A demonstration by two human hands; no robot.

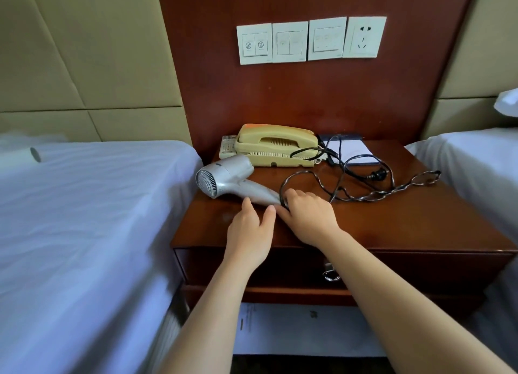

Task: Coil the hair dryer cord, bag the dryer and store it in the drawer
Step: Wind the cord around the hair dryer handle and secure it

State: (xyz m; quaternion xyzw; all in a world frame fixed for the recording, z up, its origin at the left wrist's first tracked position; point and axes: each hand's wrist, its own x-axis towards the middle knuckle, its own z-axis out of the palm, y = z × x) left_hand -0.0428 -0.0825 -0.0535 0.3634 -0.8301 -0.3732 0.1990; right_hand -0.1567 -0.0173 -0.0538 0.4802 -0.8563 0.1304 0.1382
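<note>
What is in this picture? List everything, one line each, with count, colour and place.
silver plastic hair dryer: one, silver, lying on the nightstand's left front.
black twisted dryer cord: one, black, sprawled uncoiled across the nightstand's right.
cream corded telephone: one, cream, at the back.
white notepad in dark folder: one, white, right of the telephone.
pale remote control: one, left of the telephone.
dark wooden nightstand: one, reddish brown, between the beds.
closed drawer: one, brown, in the nightstand's front.
white wall plates: four, above.
white-sheeted beds: two, either side.
left hand: open, beside the dryer's handle.
right hand: fingers around the cord at the handle's end.
</note>
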